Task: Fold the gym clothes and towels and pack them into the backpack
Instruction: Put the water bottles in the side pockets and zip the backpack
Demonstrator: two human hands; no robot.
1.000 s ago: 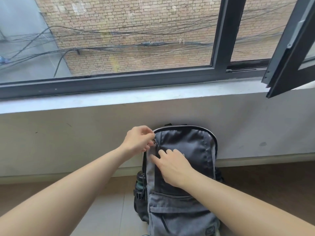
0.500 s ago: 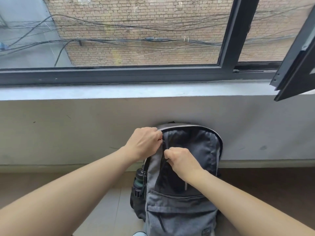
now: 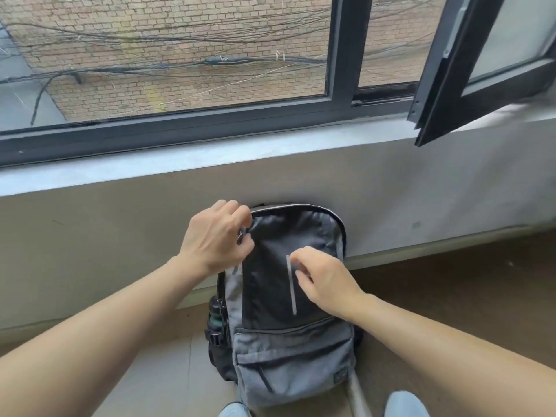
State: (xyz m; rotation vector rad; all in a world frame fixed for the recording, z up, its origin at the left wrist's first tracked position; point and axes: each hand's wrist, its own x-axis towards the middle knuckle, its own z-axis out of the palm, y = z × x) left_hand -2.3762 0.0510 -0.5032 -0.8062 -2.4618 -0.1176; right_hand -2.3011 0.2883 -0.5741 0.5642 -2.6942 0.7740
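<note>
The backpack (image 3: 288, 299) stands upright on the floor (image 3: 162, 371), its back against the low wall (image 3: 105, 236) under the window sill (image 3: 210, 152), at the far edge of the floor where the skirting runs. It is grey, with a darker, almost black panel across the upper front and a lighter grey lower pocket (image 3: 293, 356) crossed by a slanted zip. A pale piping line follows the rounded top edge, and a thin light strip (image 3: 291, 284) runs down the dark panel. A dark bottle (image 3: 215, 320) sits in the side pocket on the pack's left side as seen here, its top showing above the mesh. The left hand (image 3: 216, 236) is at the upper left corner of the pack, fingers curled and pinched together at the zip line; a small metal piece shows at the fingertips, most likely a zip pull (image 3: 240, 237), so this grip is clenched on it. The right hand (image 3: 323, 281) rests over the dark panel just beside the light strip, fingers bent inward and pinching near the top of that strip; whether it really holds anything I cannot tell. Both forearms are bare. The main opening along the top looks closed as far as it shows. At the bottom edge two knees in light blue cloth (image 3: 404, 404) flank the base of the pack. A dark window frame (image 3: 343, 55) and an open sash (image 3: 469, 61) stand above the sill.
</note>
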